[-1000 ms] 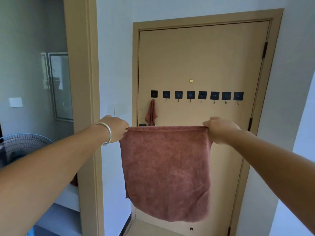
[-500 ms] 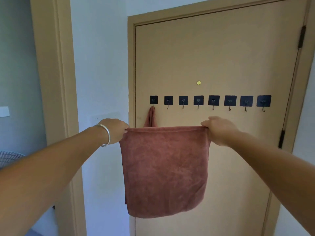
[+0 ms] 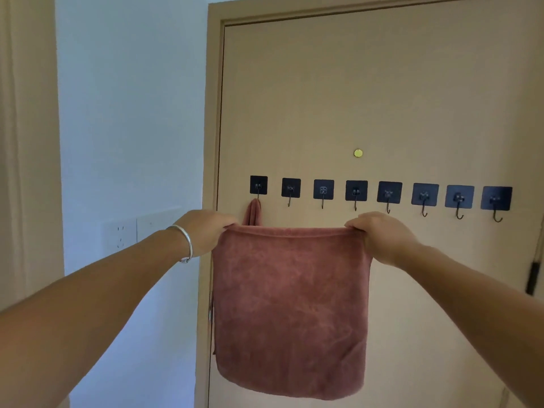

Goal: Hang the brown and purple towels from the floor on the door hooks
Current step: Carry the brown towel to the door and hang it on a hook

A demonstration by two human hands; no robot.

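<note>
Already one brownish towel [image 3: 252, 212] hangs from the leftmost hook [image 3: 258, 187] near the door's [image 3: 382, 98] left edge. Left hand [image 3: 206, 231] and right hand [image 3: 379, 235] each pinch a top corner of the brown towel [image 3: 290, 310], spread just below the hook row; I judge hanging it remains, and no purple towel shows.

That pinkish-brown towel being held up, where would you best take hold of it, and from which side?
Take the towel by its top hem, at the two upper corners, from above. It hangs flat and limp, so only that taut edge keeps its shape; the left hand and right hand already pinch there.
</note>
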